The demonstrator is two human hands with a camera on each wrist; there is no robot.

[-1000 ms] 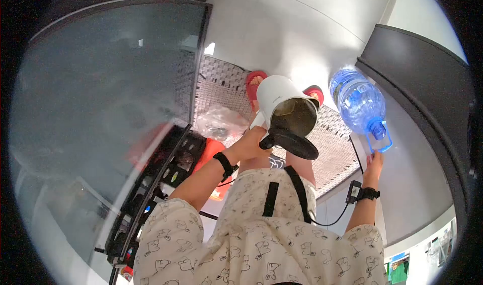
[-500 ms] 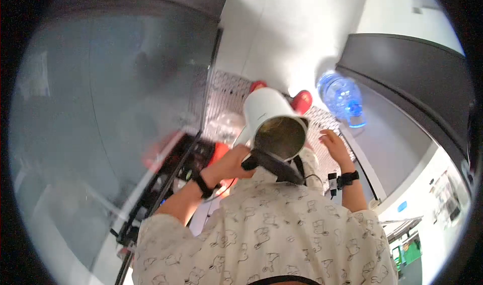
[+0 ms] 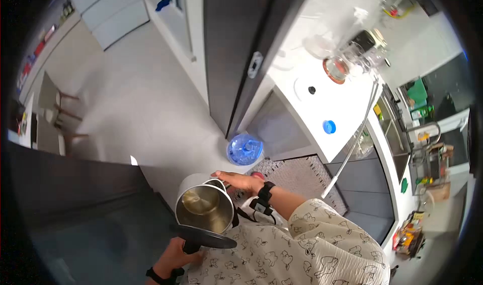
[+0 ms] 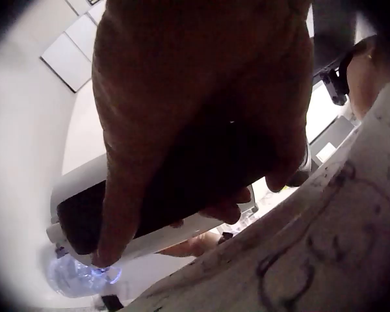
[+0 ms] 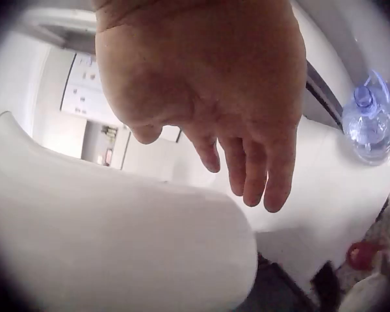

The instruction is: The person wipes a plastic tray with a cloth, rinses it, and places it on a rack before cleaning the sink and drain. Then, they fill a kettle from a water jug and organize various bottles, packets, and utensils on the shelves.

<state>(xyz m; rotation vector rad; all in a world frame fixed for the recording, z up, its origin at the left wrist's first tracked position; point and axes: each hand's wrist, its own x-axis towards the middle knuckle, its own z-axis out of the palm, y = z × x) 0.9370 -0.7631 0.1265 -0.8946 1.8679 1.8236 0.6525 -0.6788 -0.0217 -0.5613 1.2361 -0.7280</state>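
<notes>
A white electric kettle (image 3: 207, 213) is held in front of my body, its black lid (image 3: 211, 237) flipped open and some liquid visible inside. My left hand (image 3: 177, 256) grips its handle; in the left wrist view the fingers wrap round the dark handle (image 4: 84, 218). Beside the kettle's spout side is my right hand (image 3: 240, 181), which holds nothing. In the right wrist view its fingers extend, slightly bent, above the kettle's white wall (image 5: 130, 240). A large clear blue water bottle (image 3: 245, 150) with a carry handle stands on the floor past the right hand.
To the right runs a white counter (image 3: 347, 106) with a blue cap (image 3: 329, 127), a small black knob-like piece (image 3: 312, 90) and glassware. A dark door (image 3: 241, 48) stands at its end. A patterned mat (image 3: 302, 176) lies below, and chairs (image 3: 65, 106) are far left.
The right hand has come away from the bottle's handle and over beside the kettle. My view has turned rightward, bringing in the counter and door. The left hand keeps hold of the kettle.
</notes>
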